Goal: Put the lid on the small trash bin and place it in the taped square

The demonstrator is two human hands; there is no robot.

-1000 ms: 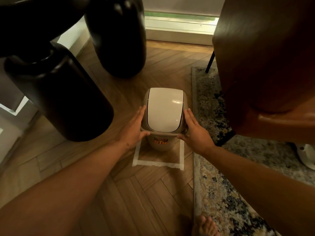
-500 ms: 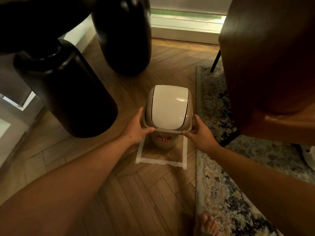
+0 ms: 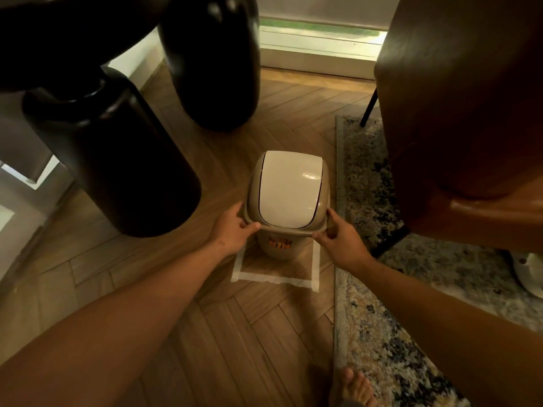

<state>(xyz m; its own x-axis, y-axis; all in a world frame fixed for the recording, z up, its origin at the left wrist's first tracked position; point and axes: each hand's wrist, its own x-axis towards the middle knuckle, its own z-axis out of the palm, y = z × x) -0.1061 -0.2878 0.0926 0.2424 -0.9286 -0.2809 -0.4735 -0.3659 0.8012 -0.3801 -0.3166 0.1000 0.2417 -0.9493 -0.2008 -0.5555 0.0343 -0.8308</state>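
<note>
The small beige trash bin (image 3: 279, 248) stands upright on the wood floor inside the white taped square (image 3: 273, 278), toward its far side. Its lid (image 3: 289, 189), beige with a pale swing flap, sits on top of the bin. My left hand (image 3: 233, 230) pinches the lid's near left rim, thumb over the edge. My right hand (image 3: 338, 236) grips the near right rim the same way. An orange label shows on the bin's front. The far edge of the tape is hidden behind the bin.
Two big black rounded vessels (image 3: 117, 160) (image 3: 214, 63) stand left and behind. A brown leather chair (image 3: 464, 113) looms at right over a patterned rug (image 3: 382, 333). My bare foot (image 3: 352, 389) is at the bottom edge. A window sill (image 3: 317, 42) lies beyond.
Both hands have slid from the lid's sides to its near rim corners. The bin stays in the square; the camera view shifted slightly.
</note>
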